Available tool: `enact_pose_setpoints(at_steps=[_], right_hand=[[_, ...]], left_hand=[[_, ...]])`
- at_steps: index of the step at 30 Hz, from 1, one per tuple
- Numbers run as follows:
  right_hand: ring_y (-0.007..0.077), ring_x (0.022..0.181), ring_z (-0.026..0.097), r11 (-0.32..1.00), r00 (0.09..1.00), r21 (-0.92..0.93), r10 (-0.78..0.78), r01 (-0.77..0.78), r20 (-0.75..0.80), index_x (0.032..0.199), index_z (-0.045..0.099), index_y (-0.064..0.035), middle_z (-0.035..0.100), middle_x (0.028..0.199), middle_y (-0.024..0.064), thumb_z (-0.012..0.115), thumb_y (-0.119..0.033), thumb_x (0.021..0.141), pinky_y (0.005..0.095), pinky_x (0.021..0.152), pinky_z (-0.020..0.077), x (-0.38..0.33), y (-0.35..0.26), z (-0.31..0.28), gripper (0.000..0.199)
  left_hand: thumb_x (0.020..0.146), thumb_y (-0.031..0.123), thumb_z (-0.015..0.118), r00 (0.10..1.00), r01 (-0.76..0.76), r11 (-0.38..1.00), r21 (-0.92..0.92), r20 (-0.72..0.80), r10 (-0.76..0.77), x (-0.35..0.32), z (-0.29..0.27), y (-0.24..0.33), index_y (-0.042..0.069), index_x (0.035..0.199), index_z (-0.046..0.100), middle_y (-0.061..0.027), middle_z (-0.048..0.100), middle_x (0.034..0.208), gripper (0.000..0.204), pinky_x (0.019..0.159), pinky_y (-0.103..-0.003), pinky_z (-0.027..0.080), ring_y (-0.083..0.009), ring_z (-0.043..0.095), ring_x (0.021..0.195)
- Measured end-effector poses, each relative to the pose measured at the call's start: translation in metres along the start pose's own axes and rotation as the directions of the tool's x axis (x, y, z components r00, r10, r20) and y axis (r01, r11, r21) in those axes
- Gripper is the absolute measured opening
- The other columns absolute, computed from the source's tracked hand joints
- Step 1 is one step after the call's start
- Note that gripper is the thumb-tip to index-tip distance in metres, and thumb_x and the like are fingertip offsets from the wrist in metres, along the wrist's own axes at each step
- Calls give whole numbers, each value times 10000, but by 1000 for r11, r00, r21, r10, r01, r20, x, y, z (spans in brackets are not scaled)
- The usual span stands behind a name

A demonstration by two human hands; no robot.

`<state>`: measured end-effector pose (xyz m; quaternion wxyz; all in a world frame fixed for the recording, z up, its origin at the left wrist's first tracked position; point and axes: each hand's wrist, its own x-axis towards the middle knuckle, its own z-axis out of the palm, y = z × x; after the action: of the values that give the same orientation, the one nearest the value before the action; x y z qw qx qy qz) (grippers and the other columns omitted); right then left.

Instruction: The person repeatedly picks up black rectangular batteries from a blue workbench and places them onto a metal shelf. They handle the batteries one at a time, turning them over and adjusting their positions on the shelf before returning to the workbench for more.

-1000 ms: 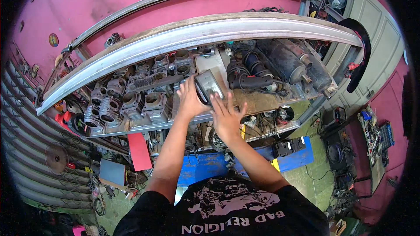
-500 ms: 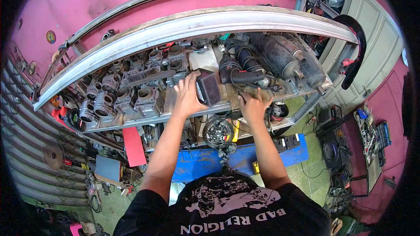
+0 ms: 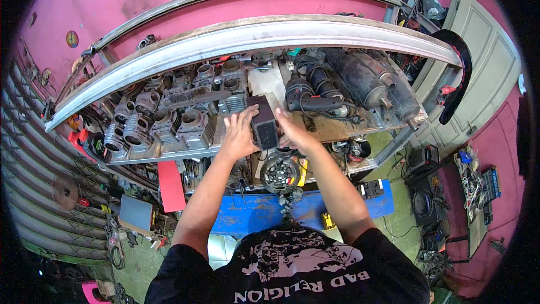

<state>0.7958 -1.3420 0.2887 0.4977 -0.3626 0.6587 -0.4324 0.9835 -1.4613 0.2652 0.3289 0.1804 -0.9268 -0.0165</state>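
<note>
- The dark box (image 3: 265, 134) is held near the middle of the front edge of the shelf (image 3: 333, 128); whether any of its weight is borne by the shelf cannot be told.
- Its left side is grasped by the left hand (image 3: 241, 135), with the fingers bent over it.
- The right hand (image 3: 297, 137) is placed along its right side; whether that grip is closed cannot be told.
- So far, a hold is secured by the left hand; a release is not yet made.
- The metal cylinders (image 3: 194, 126) toward the left end, and the drill (image 3: 315, 101) and dark canisters (image 3: 360, 81) toward the right end, are touched by neither hand.
</note>
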Motion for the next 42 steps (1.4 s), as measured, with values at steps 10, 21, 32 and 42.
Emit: enact_pose_setpoints(at_steps=[10,21,32,42], right_hand=[[163,790,652,982,990,186,15,11,-141,1228,731,-71,731,977,64,735,-606,887,320,680,515,-29,-2,28,634],[298,1314,567,910,925,221,-374,352,66,1492,455,110,575,1455,233,833,-353,865,393,1125,422,-7,90,23,866],[433,1455,368,659,895,-623,-411,422,172,1645,148,7,406,1539,308,986,-413,522,481,1234,239,-80,75,29,1462],[370,1206,507,192,623,-852,-760,486,184,1647,91,-7,560,1375,203,932,-163,489,482,989,348,19,-15,-24,1439]], left_hand=[[724,189,767,896,327,868,-374,-169,-411,-61,-1,25,77,1580,315,-142,374,1604,975,1060,-478,378,-321,466,1306],[921,652,664,517,702,-312,-640,760,-395,-91,29,25,191,1460,522,-5,595,1403,723,1049,-482,315,-185,502,1285],[578,457,949,918,397,448,-801,359,-171,-131,19,22,3,1511,413,-206,481,1491,1168,1186,-492,324,-393,441,1391],[405,390,981,993,-104,954,-282,20,114,43,-31,-16,61,1537,328,-167,470,1498,1348,1143,-533,272,-410,437,1348]])
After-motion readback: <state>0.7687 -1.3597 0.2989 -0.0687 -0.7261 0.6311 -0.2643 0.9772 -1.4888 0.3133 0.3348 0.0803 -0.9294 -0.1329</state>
